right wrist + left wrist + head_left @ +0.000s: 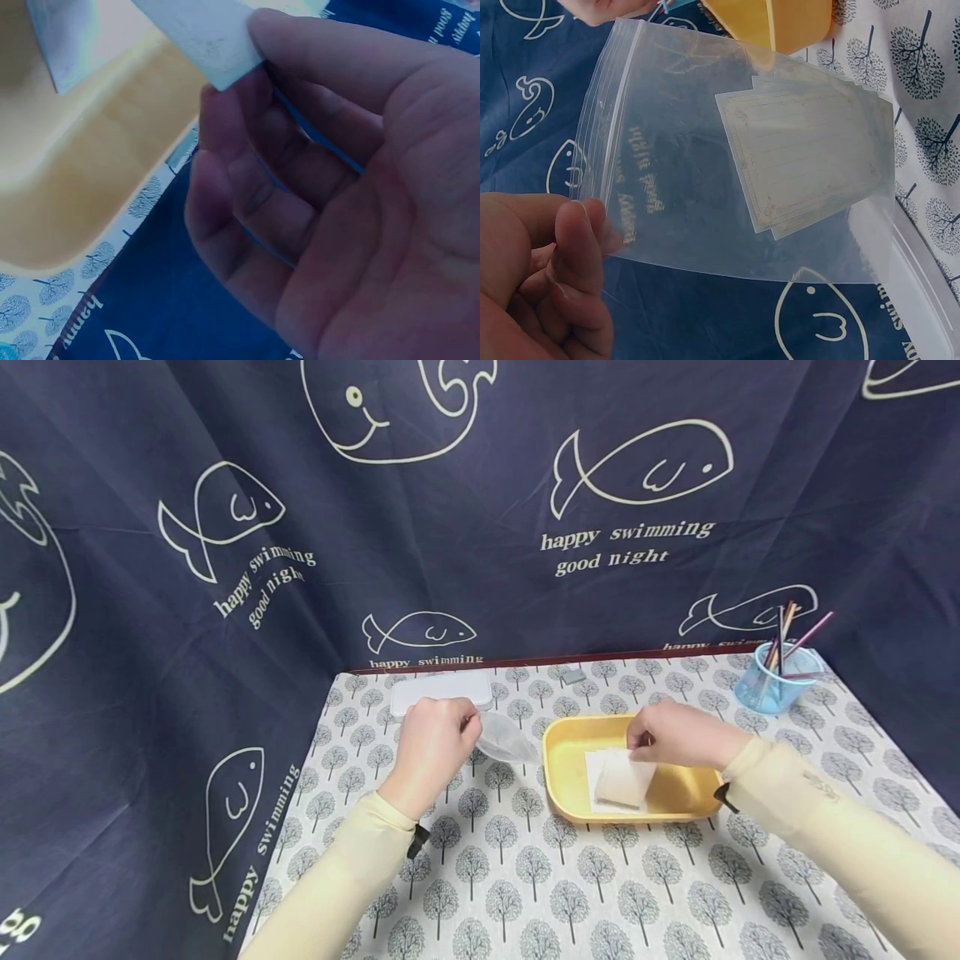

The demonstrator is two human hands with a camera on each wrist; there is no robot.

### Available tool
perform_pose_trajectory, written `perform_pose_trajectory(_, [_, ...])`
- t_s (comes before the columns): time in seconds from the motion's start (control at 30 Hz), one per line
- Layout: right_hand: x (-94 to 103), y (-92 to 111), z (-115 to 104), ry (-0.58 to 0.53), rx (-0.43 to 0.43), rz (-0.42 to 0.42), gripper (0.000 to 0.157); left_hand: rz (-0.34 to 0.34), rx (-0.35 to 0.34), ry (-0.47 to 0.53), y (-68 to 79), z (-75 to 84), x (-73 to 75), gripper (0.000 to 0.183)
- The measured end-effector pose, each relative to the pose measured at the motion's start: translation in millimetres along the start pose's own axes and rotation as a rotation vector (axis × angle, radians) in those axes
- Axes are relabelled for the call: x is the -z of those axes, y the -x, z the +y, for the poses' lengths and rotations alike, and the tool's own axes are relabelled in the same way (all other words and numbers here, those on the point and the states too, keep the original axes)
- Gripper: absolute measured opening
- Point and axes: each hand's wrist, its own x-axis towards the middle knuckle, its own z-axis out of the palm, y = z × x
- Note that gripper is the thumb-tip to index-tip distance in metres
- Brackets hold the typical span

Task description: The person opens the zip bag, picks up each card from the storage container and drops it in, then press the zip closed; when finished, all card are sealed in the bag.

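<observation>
My left hand (437,742) pinches a clear zip bag (682,187) by its zip edge, between thumb and finger. Several cream cards (810,150) with thin printed borders lie inside the bag, overlapping at its far end. To the right, my right hand (678,735) reaches over a yellow tray (557,785). Its thumb and fingers pinch one corner of a pale card (206,45). Below that card, a white card (595,768) lies on the tray's bottom, partly covered in the head view.
A flat white case (442,687) lies behind my left hand. Near the back edge is a small grey block (573,677). A light blue cup (772,689) with several pencils stands at the back right. Dark blue fish-print curtain (450,552) hangs behind and beside the table.
</observation>
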Motion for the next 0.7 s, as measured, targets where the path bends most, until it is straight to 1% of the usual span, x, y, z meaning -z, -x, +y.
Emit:
perform_pose_trajectory(0.17, [8.7,4.0,-9.2,0.046,0.007,0.12,0.011,-0.006,0.008,0.009,0.4,-0.7,0.0,0.012])
perform_pose_trajectory(0.4, [15.2,8.7,-21.8,0.043,0.033,0.31,0.004,0.001,0.012,0.011,0.0,-2.6,-0.6,0.015])
perform_pose_trajectory(0.6, [15.4,11.1,-34.5,0.06,0.06,0.496,0.007,0.004,0.012,0.003,-0.5,-3.1,-0.7,0.016])
perform_pose_trajectory(0.7, [17.6,12.8,-42.1,0.057,0.098,0.592,0.012,0.007,0.012,-0.005,-0.9,-2.8,-0.2,0.017])
